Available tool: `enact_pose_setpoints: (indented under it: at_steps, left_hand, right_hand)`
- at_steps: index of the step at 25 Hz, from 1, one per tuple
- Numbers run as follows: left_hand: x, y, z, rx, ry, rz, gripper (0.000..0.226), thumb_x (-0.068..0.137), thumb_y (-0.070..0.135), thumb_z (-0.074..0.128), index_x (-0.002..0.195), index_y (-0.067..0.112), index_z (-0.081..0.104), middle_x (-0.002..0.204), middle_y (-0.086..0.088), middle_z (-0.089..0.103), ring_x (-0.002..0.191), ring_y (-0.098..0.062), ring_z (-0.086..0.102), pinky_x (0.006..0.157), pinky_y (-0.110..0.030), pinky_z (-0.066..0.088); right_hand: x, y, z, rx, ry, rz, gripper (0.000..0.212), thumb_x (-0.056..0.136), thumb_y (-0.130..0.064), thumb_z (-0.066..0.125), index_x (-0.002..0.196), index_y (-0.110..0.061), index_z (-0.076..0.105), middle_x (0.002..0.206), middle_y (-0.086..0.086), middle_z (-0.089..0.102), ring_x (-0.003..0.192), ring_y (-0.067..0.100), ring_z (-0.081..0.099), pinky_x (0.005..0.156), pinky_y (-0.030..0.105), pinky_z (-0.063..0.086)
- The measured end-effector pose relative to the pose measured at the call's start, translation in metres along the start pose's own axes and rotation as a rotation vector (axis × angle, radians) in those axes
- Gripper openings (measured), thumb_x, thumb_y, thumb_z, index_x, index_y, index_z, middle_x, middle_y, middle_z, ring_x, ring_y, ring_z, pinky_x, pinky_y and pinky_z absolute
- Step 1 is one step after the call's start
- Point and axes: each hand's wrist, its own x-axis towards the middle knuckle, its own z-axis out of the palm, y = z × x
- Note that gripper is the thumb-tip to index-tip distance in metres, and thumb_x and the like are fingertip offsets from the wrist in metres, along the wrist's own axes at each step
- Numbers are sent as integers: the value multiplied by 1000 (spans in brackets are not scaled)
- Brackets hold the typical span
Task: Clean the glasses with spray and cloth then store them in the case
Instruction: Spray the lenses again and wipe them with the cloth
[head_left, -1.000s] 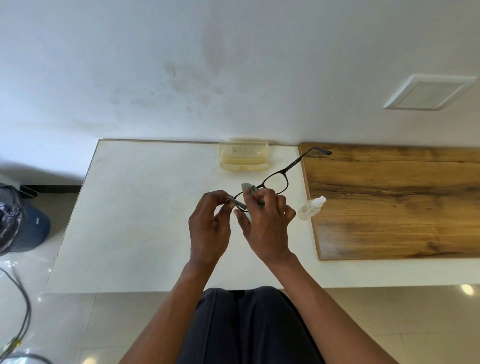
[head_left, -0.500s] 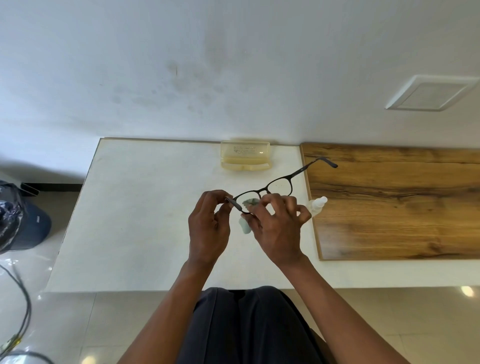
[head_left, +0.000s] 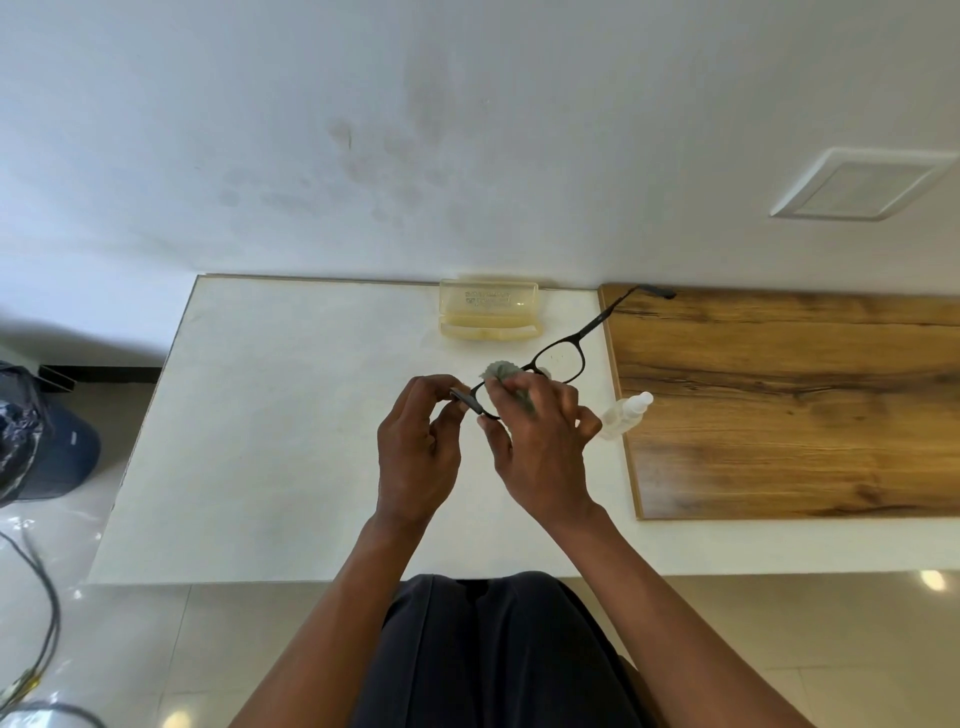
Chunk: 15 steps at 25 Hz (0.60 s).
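**Glasses held over the white table, long axis running near-left to far-right**

I see the black-framed glasses held up above the white table, between both hands. Their long axis runs diagonally: the near-left corner sits at my left hand, and the frame front climbs away toward the far right. The open far temple arm continues that line, and its tip shows over the far-left corner of the wooden board.

My left hand is closed in a pinch on the near end of the frame, thumb and fingertips meeting on the hinge corner. My right hand is closed around the grey-green cleaning cloth, pressing it on the near lens; a crumpled edge of the cloth pokes out above the fingers.

The near lens is almost wholly hidden by the right hand and cloth, so I cannot tell how much of it the cloth covers. The near temple arm is hidden behind my left fingers. The far lens is clear to see.

The spray bottle lies on its side just beside the board's left edge, nozzle pointing far-right, its base partly behind my right hand. The translucent yellow case rests at the far edge against the wall; its printed label is too small to read.
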Motion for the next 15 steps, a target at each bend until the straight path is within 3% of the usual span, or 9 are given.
enact_pose_setpoints:
  at_steps: [3,8,11,15]
  left_hand:
    - [2,0,0,17,11,2,32,81,-9,60,91,22,54,85,1,61,83,6,55,75,-11,44]
    - [0,-2,0,37,27,-13,33,81,-9,60,91,22,54,86,2,61,84,8,54,74,-9,43]
    - [0,-3,0,35,30,-2,32,80,-12,61,90,18,56,85,2,61,83,8,55,73,-9,44]
    - [0,-1,-1,30,25,-5,37,80,-13,60,89,22,54,85,5,60,83,7,55,74,-10,44]
  right_hand:
    - [-1,-2,-1,45,43,-44,28,76,-27,63,103,-22,68,105,-1,64,106,18,40,78,28,15]
    - [-4,1,-3,76,96,-100,22,72,-22,69,94,-25,66,98,-7,68,104,15,43,77,32,21]
    - [-5,4,-3,34,104,-91,36,69,-21,74,100,-24,55,98,-4,67,103,16,42,77,34,22]
    - [-8,8,-1,-47,72,-89,44,67,-21,77,109,-21,61,102,1,64,100,21,39,76,37,25]
